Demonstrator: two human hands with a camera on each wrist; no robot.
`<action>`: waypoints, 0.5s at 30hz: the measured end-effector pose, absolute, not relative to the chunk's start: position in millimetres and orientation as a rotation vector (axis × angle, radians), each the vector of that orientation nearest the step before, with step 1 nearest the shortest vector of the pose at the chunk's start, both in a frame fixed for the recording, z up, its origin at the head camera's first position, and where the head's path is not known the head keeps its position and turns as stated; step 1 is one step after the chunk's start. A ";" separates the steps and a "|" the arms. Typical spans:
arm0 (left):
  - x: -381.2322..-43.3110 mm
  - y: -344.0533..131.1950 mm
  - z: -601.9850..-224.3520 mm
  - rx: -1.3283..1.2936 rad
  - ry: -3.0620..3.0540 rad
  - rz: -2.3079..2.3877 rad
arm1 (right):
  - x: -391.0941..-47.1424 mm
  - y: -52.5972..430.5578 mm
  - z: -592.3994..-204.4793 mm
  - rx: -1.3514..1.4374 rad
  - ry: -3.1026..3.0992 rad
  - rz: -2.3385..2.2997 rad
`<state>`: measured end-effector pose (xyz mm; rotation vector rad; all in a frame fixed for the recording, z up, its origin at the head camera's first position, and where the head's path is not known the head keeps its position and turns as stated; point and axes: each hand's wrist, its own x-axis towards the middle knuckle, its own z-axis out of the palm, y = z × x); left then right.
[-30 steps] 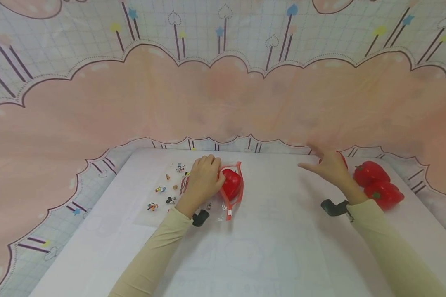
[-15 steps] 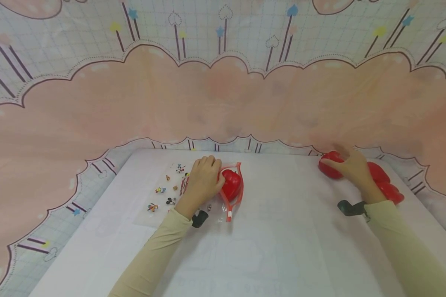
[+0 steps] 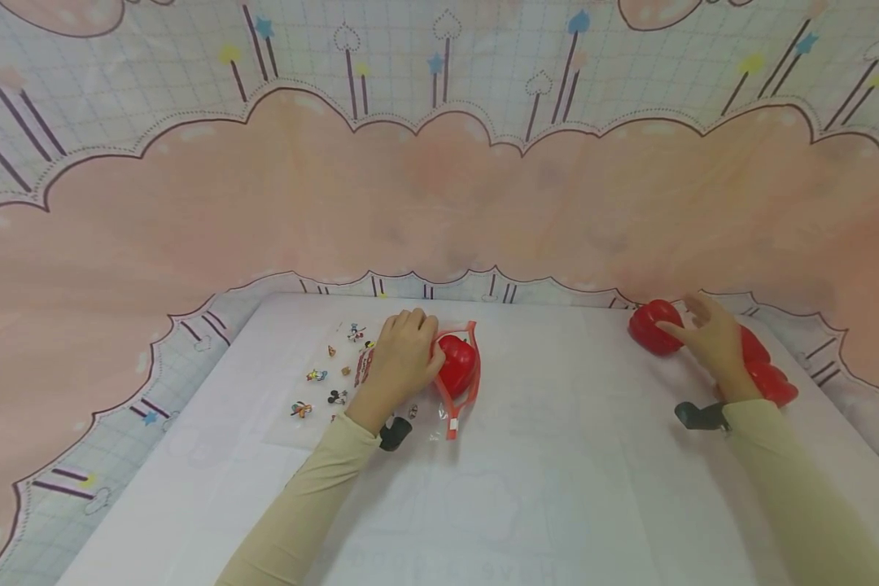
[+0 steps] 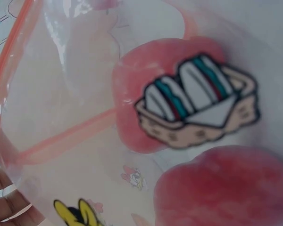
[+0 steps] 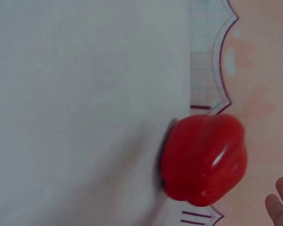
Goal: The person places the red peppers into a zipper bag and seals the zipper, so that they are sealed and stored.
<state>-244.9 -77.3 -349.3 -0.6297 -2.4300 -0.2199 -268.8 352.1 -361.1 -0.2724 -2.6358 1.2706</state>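
Observation:
In the head view my left hand (image 3: 401, 358) grips the edge of a clear zip bag (image 3: 337, 397) printed with cartoon figures. The bag's orange-red zip mouth gapes around a red bell pepper (image 3: 457, 366). Through the plastic, the left wrist view has two red shapes, a bell pepper (image 4: 132, 89) and a nearer red pepper (image 4: 221, 193). At the back right, my right hand (image 3: 714, 346) holds its thumb and fingers spread beside another bell pepper (image 3: 652, 328). In the right wrist view, fingertips (image 5: 278, 209) stand apart from this pepper (image 5: 205, 160).
Two more red peppers (image 3: 772, 382) lie on the white table (image 3: 542, 456) to the right, partly hidden by my right hand and wrist. A patterned curtain (image 3: 439, 203) rises behind the table's back edge. Dark camera mounts (image 3: 699, 416) stick out from both wrists.
My right hand has moved right, from in front of the back pepper to its right side, exposing it and covering part of the other two. The left hand and bag have hardly moved.

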 end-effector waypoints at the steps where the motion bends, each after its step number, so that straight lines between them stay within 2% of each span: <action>1: -244.7 -77.3 -349.2 -0.630 -2.430 -0.222 | -269.5 354.0 -363.9 -0.267 -2.630 1.263; 15: -244.4 -77.1 -348.5 -0.606 -2.468 -0.212 | -285.7 371.8 -394.1 -0.367 -2.634 1.203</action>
